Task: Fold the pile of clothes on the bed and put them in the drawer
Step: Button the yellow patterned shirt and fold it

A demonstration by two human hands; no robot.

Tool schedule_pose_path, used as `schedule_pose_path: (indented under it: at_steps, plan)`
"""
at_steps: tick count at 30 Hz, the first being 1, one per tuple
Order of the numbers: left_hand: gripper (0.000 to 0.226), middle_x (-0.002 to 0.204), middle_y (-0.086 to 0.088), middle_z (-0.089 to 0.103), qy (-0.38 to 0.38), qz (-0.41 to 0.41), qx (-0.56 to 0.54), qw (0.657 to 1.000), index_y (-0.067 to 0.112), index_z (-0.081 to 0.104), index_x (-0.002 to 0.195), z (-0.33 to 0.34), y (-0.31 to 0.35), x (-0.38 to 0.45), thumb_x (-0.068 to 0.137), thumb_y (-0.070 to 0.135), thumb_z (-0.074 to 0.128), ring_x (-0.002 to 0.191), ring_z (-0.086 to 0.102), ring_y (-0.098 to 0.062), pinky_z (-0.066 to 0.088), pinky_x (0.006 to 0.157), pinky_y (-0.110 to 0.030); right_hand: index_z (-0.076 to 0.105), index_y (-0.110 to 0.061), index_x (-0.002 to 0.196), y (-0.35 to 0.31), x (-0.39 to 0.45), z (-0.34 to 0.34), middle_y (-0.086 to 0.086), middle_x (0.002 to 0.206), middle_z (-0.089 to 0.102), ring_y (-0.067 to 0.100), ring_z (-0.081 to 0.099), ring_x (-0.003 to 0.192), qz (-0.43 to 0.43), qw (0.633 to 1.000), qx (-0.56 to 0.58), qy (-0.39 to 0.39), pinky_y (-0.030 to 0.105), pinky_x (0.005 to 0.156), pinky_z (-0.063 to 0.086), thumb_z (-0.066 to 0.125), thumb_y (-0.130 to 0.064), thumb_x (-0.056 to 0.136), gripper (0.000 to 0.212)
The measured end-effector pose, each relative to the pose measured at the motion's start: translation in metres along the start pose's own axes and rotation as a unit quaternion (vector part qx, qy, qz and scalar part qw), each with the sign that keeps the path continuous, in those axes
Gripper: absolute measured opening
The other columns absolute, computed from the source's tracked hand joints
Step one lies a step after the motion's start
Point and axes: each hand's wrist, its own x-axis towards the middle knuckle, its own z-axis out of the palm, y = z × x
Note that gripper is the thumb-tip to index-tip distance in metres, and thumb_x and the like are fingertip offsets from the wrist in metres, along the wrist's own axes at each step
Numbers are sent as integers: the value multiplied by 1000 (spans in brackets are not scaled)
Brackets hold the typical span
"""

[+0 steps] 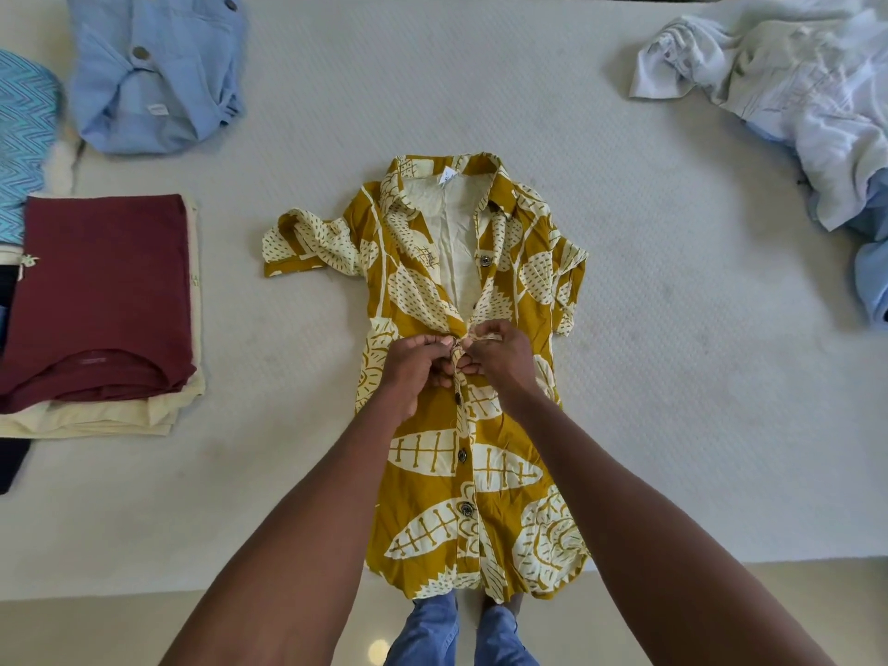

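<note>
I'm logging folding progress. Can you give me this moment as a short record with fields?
garment in work: yellow dress, flat on the bed, buttoned below the waist, open above
left hand: pinching the placket at the waist
right hand: pinching the placket opposite
folded: maroon stack, blue shirt, both at left
unfolded: white pile, at right

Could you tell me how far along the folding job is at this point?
Done: a folded stack sits at the left. In hand: both hands, left hand and right hand, pinch the front of the yellow dress, still unfolded. Left: the blue shirt, the white pile, and the drawer, not in view.
</note>
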Motion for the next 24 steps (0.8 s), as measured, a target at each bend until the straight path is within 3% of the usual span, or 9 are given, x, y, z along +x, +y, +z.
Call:
schedule_pose_path:
  at_steps: [3,6,9,12,15,19,22,24]
  plan:
    - [12,65,-7,64,21,-21,-17,999,7,67,84,1,3,1,94,13,64,47,58,-14,53,45,-27,53,-12,95,6,-1,11,6,82,66,21,65,66,-62,980,-175,66,34,55,53,64,-4,87,16]
    - [14,63,-4,64,53,-27,-13,998,7,67,88,1,9,0,97,14,58,44,57,-14,50,41,-25,56,-10,88,8,-6,15,1,78,60,23,55,70,-98,946,-298,77,32,55,40,48,-3,87,10]
    - [20,62,-3,63,129,89,97,983,8,67,83,2,20,-2,95,22,63,43,55,-13,42,39,-22,58,-7,82,-4,-5,9,7,80,62,20,50,70,-166,933,-290,135,30,55,33,44,-4,89,17]
    - [23,66,-5,65,162,184,113,963,10,64,76,10,40,3,94,25,63,49,59,-15,44,43,-23,69,-7,97,-25,7,10,5,97,64,19,54,81,-237,920,-293,104,28,62,37,48,-11,94,22]
    - [22,73,-5,68,178,173,183,951,10,65,78,24,53,20,93,25,63,65,66,-23,53,56,-32,65,-4,87,-30,23,15,12,97,64,26,57,79,-201,887,-410,69,33,62,39,48,-18,97,24]
    - [21,84,-4,67,231,113,292,921,9,63,84,29,48,31,83,29,70,75,59,-24,39,60,-31,62,-4,108,-35,36,11,15,105,65,33,62,92,-112,868,-473,104,39,74,48,53,-27,99,26]
    - [19,84,-3,63,237,117,329,907,8,61,85,34,40,28,81,23,73,76,55,-24,37,62,-32,58,-4,112,-37,37,9,16,111,62,35,62,92,-129,861,-481,105,39,70,44,49,-19,98,22]
    - [11,77,-4,61,248,137,308,908,9,58,75,38,39,25,80,14,66,73,56,-28,39,60,-34,54,-4,114,-38,37,7,15,114,58,35,60,87,-166,852,-484,110,36,63,38,44,-9,96,21]
